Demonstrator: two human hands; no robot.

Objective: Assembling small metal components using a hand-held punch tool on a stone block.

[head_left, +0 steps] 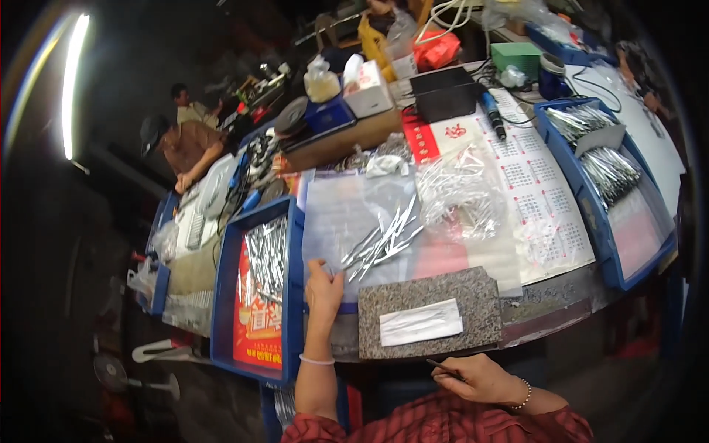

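Note:
My left hand (323, 289) is at the right wall of a blue tray, thumb and forefinger apart, with nothing visible between them. Just beyond it, a loose pile of slim silver metal pieces (384, 242) lies on clear plastic sheeting (332, 203). Low in front of my body, my right hand (480, 378) is closed around a thin dark tool (445, 369) whose tip points left; its exact kind is unclear. A speckled stone slab (480, 295) rests at the table's near edge, bearing a folded white cloth or paper pad (421, 323).
The left blue tray (297, 295) holds many slim metal pieces, as does another blue tray (583, 199) at right. Beyond the pile sit a plastic bag of pale pieces (461, 192), a black box (444, 94) and a pen-shaped power tool (492, 114). Two people (185, 148) sit far left.

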